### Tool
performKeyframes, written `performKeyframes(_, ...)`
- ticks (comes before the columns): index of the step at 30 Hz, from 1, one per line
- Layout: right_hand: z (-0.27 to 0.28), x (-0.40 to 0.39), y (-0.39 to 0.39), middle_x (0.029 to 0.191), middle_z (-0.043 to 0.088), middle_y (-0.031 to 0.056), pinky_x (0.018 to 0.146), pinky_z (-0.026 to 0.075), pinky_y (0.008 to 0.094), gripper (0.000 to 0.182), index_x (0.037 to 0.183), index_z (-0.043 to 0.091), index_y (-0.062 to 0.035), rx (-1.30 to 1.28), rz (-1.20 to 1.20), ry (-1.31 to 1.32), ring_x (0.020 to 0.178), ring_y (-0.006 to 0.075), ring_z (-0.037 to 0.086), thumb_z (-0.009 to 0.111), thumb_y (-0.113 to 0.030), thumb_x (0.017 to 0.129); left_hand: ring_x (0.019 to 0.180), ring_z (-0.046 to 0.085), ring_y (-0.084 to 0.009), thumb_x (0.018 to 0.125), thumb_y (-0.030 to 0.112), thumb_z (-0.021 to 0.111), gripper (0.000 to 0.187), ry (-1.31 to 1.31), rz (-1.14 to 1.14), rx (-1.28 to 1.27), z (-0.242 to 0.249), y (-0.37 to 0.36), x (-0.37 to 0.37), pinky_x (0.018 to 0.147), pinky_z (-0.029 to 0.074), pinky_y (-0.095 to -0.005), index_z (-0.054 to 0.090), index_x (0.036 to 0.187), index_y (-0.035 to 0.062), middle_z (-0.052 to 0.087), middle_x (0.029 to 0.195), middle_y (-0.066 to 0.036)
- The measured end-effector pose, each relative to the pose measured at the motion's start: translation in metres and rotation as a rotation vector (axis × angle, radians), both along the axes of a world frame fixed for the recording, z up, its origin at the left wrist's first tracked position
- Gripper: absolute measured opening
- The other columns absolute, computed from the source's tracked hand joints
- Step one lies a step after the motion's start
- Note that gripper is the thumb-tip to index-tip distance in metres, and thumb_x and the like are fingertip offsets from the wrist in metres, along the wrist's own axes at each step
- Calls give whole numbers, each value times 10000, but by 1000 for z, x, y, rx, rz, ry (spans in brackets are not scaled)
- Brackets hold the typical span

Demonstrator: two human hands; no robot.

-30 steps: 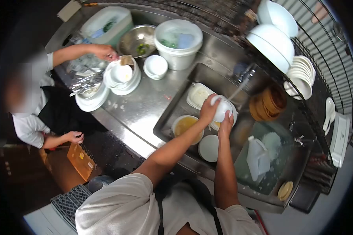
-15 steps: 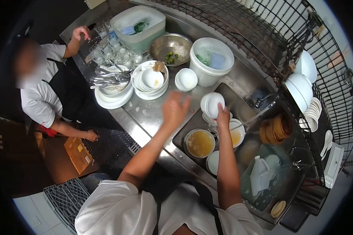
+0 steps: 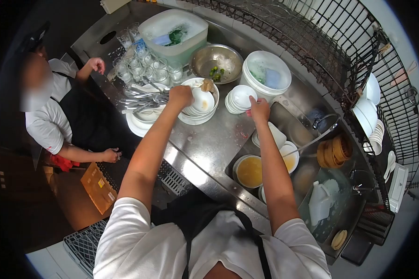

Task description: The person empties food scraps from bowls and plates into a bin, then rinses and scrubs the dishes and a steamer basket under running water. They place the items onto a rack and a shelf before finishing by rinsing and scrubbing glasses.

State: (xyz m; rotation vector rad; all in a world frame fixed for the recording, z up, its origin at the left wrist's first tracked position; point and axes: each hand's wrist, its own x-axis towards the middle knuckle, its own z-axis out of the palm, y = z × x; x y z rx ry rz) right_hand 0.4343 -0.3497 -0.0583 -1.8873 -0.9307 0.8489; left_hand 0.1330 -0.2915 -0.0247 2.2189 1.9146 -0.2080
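Observation:
My right hand (image 3: 259, 109) grips the rim of a small white bowl (image 3: 242, 95) on top of a short stack on the steel counter. Over the left edge of another dish pile, my left hand (image 3: 180, 97) is closed; what its fingers hold, if anything, is hidden. That pile has small white bowls (image 3: 202, 101) and a crumpled brown scrap (image 3: 207, 85) inside a larger white dish (image 3: 195, 120). Left of it, a heap of cutlery (image 3: 142, 98) lies on stacked white plates (image 3: 137, 128).
Behind are a soapy tub (image 3: 191, 49), a steel bowl (image 3: 202, 76) with green scraps and a white bucket (image 3: 251, 86). A sink at right holds a pot of yellowish liquid (image 3: 249, 171) and bamboo steamers (image 3: 333, 151). Glasses (image 3: 160, 76) stand near a co-worker (image 3: 88, 104) at left.
My right hand has carried a small white bowl from over the sink to the stack on the counter. My left hand has moved left to the dish pile. The view has shifted slightly.

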Motion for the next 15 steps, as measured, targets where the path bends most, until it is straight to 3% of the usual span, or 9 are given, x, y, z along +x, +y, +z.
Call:
performKeyframes(3, -16, 8, -20, 782, 716, 140, 652, 541, 362, 371, 1007, 657, 22, 137, -77, -136, 617, 257, 694, 653, -343, 940, 1070, 689, -350, 801, 214, 565, 395, -14, -17, -111, -3, 17, 0, 925, 544, -442, 719, 1120, 40, 712, 1120, -217)
performKeyframes(4, -39, 12, -28, 823, 695, 85, 494, 521, 309, 291, 1072, 648, -16, 204, -110, -254, 593, 169, 677, 622, -289, 975, 1083, 684, -349, 800, 225, 560, 414, -44, 1, -116, -4, 18, -1, 936, 538, -442, 714, 1139, 44, 707, 1135, -220)
performKeyframes(7, -105, -18, -62, 841, 676, 71, 505, 513, 305, 237, 1083, 652, -46, 245, -120, 22, 642, 159, 680, 600, -257, 987, 1115, 669, -352, 788, 255, 550, 477, -104, 40, -138, -7, 23, -6, 966, 520, -442, 695, 1196, 55, 693, 1176, -226)
performKeyframes(9, -110, -55, -70, 881, 708, 104, 576, 546, 329, 256, 1076, 666, -5, 21, 41, 291, 670, 192, 699, 626, -220, 944, 1129, 660, -360, 767, 274, 548, 531, -106, 39, -170, -14, 28, -9, 979, 510, -441, 677, 1235, 59, 684, 1199, -228)
performKeyframes(11, -125, -84, -59, 920, 707, 114, 535, 556, 317, 275, 1136, 646, 7, -40, 118, 486, 686, 205, 711, 635, -176, 931, 1128, 666, -348, 773, 288, 536, 530, -102, 22, -156, -2, 25, -10, 976, 518, -418, 689, 1213, 37, 680, 1217, -216)
performKeyframes(15, -130, -117, -17, 974, 712, 155, 520, 582, 348, 300, 1193, 613, 27, -111, 130, 627, 729, 240, 735, 608, -104, 923, 1121, 668, -353, 754, 327, 536, 591, -166, 25, -125, 14, 30, -28, 988, 512, -403, 670, 1240, 20, 680, 1212, -221)
